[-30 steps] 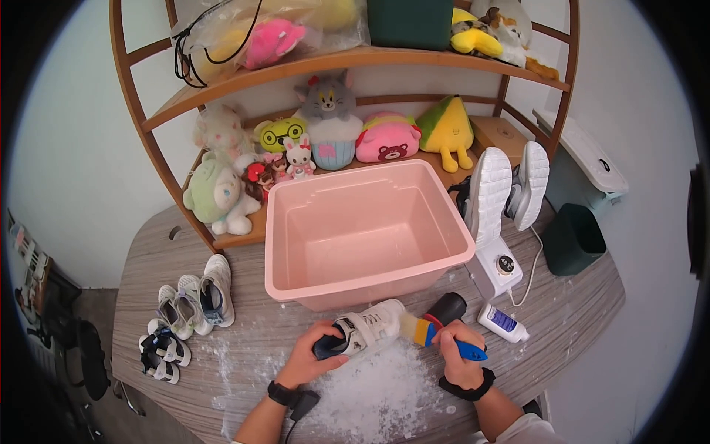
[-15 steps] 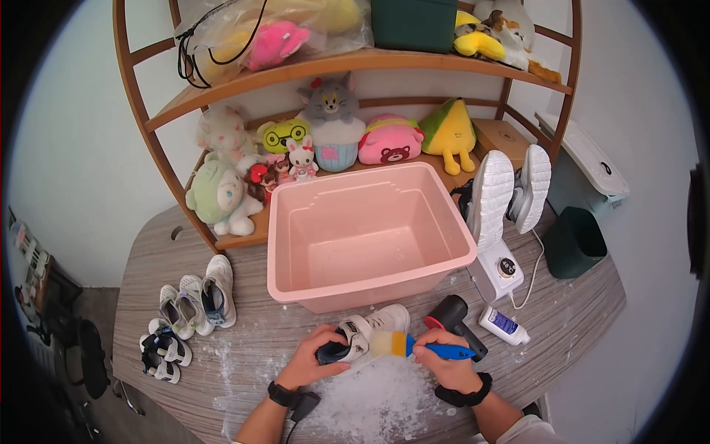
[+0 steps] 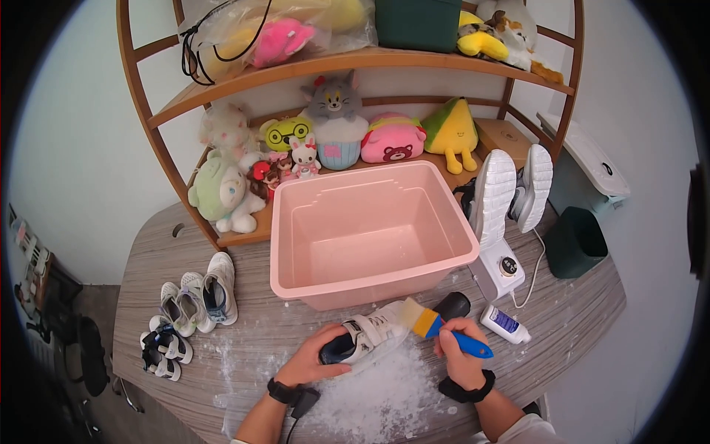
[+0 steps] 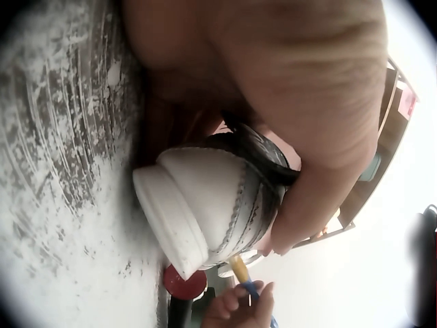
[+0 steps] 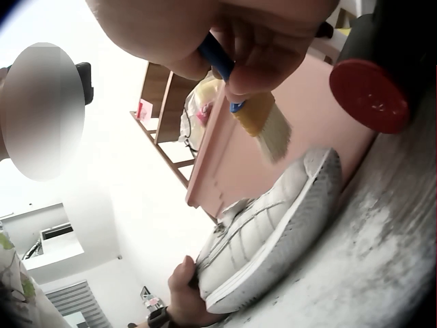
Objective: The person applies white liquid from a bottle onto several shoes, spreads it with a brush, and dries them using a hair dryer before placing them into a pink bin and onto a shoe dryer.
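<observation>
A white shoe (image 3: 376, 334) with a dark lining lies on the powder-dusted table, toe pointing away to the right. My left hand (image 3: 305, 362) grips it round the heel and collar; in the left wrist view the pale heel (image 4: 198, 174) sits under the palm and fingers. Between the fingers and thumb of my right hand (image 3: 464, 360) is a paintbrush (image 3: 427, 324) with a blue handle, a yellow band and pale bristles. Its bristles (image 5: 276, 140) are just above the shoe's toe in the right wrist view, with a small gap between.
A pink tub (image 3: 370, 292) stands behind the shoe. Beyond the brush lie a black hair dryer (image 3: 452, 304) and a white bottle (image 3: 505, 324). White powder (image 3: 373, 403) covers the table's front. Several small shoes (image 3: 219, 288) stand left; a shoe dryer (image 3: 499, 270) carries shoes at right.
The brush went from the toe back along the shoe's near side, then forward to the toe again, its handle now tilted down to the right. The left hand keeps hold of the heel.
</observation>
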A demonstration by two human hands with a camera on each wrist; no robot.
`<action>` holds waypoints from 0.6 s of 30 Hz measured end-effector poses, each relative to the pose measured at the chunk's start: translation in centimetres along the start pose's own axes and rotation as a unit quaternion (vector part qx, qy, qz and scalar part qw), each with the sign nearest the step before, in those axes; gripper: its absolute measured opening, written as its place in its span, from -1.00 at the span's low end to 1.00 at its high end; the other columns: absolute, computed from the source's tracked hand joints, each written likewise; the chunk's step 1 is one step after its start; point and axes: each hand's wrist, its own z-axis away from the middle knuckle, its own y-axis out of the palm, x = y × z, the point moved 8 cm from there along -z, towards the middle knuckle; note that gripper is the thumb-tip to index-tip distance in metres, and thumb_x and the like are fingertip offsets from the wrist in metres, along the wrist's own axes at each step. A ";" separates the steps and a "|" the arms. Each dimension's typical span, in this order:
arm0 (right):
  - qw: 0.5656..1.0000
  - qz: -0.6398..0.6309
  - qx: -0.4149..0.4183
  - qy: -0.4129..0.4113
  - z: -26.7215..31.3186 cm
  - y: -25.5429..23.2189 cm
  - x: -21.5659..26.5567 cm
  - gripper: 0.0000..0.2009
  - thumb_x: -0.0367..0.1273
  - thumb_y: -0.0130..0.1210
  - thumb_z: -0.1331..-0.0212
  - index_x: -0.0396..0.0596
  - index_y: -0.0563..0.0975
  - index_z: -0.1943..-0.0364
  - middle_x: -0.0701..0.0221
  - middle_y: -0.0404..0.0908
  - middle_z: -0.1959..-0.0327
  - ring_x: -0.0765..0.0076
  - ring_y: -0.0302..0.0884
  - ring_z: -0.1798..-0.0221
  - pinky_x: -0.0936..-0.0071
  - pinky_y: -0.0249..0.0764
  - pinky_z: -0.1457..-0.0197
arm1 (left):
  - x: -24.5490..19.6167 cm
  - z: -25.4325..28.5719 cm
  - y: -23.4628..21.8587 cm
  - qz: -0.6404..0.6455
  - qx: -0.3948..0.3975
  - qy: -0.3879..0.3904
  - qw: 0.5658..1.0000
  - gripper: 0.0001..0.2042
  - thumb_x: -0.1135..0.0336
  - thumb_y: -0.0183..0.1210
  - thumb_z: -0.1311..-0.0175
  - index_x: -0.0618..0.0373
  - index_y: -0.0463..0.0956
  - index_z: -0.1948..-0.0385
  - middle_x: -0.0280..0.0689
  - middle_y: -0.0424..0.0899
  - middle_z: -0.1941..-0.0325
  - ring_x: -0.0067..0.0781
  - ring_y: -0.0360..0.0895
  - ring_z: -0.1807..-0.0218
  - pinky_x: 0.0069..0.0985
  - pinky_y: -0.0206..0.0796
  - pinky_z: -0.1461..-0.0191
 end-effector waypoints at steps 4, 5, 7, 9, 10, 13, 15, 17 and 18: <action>0.984 0.008 0.139 -0.108 2.3 2.6 2.7 -0.85 -0.54 0.35 -0.16 -0.15 0.64 0.20 0.34 0.70 0.31 0.45 0.65 0.31 0.47 0.54 0.19 | 0.0 0.2 0.0 -0.003 -0.006 0.002 1.000 -0.21 0.26 0.59 -0.02 0.23 0.39 -0.34 0.02 0.42 -0.43 -0.02 0.39 -0.45 -0.27 0.17 -0.53; 0.975 -0.002 0.181 -0.131 2.7 3.8 3.8 -0.84 -0.54 0.36 -0.15 -0.15 0.65 0.20 0.31 0.71 0.27 0.42 0.66 0.27 0.46 0.54 0.17 | -0.1 0.1 0.1 -0.012 0.000 -0.009 1.000 -0.20 0.26 0.59 -0.02 0.24 0.38 -0.35 0.02 0.41 -0.44 -0.03 0.38 -0.46 -0.28 0.17 -0.53; 0.963 0.013 0.229 -0.138 2.8 5.7 4.6 -0.83 -0.54 0.36 -0.15 -0.16 0.65 0.19 0.31 0.71 0.25 0.40 0.66 0.27 0.46 0.53 0.17 | 0.3 0.2 0.2 -0.019 0.005 -0.023 1.000 -0.19 0.27 0.59 -0.02 0.24 0.37 -0.36 0.03 0.41 -0.45 -0.04 0.37 -0.47 -0.29 0.16 -0.54; 0.950 0.029 0.277 -0.144 3.3 6.6 4.4 -0.83 -0.55 0.37 -0.15 -0.16 0.65 0.18 0.31 0.70 0.24 0.39 0.66 0.27 0.47 0.53 0.17 | 1.5 0.5 0.2 0.006 0.002 -0.038 0.999 -0.18 0.27 0.59 -0.02 0.23 0.37 -0.38 0.03 0.40 -0.46 -0.06 0.36 -0.49 -0.30 0.15 -0.55; 0.958 0.044 0.248 -0.140 2.9 6.2 3.8 -0.83 -0.55 0.36 -0.16 -0.16 0.66 0.17 0.31 0.70 0.25 0.40 0.65 0.28 0.49 0.53 0.18 | 1.4 0.5 0.2 0.006 0.001 -0.039 0.999 -0.18 0.27 0.59 -0.02 0.23 0.37 -0.38 0.03 0.40 -0.46 -0.06 0.36 -0.49 -0.30 0.15 -0.55; 0.976 0.076 0.181 -0.096 2.1 4.9 3.3 -0.84 -0.55 0.35 -0.18 -0.17 0.65 0.17 0.31 0.70 0.27 0.45 0.64 0.30 0.52 0.51 0.20 | 1.2 0.4 0.2 0.002 0.001 -0.044 0.999 -0.17 0.27 0.59 -0.02 0.23 0.36 -0.39 0.03 0.40 -0.47 -0.08 0.36 -0.49 -0.30 0.14 -0.56; 0.984 0.096 0.141 -0.053 1.6 4.0 2.9 -0.85 -0.54 0.34 -0.19 -0.17 0.65 0.18 0.31 0.70 0.28 0.48 0.63 0.31 0.53 0.50 0.22 | 1.4 0.4 0.2 0.004 -0.001 -0.053 0.999 -0.16 0.26 0.59 -0.03 0.25 0.35 -0.39 0.02 0.42 -0.46 -0.08 0.38 -0.48 -0.30 0.15 -0.55; 0.991 0.083 0.090 -0.052 1.1 3.1 3.1 -0.93 -0.50 0.29 -0.27 -0.20 0.63 0.26 0.38 0.68 0.42 0.56 0.57 0.44 0.55 0.46 0.34 | 1.7 0.3 0.2 0.013 -0.001 -0.054 0.998 -0.15 0.25 0.59 -0.03 0.26 0.34 -0.40 0.01 0.43 -0.45 -0.12 0.39 -0.47 -0.31 0.15 -0.54; 0.991 0.082 0.090 -0.051 1.0 3.0 2.9 -0.93 -0.50 0.29 -0.27 -0.20 0.63 0.26 0.38 0.68 0.42 0.56 0.57 0.44 0.55 0.46 0.34 | 1.8 0.4 0.3 0.022 0.000 -0.056 0.998 -0.14 0.25 0.59 -0.03 0.27 0.33 -0.40 -0.01 0.44 -0.44 -0.16 0.40 -0.46 -0.32 0.15 -0.54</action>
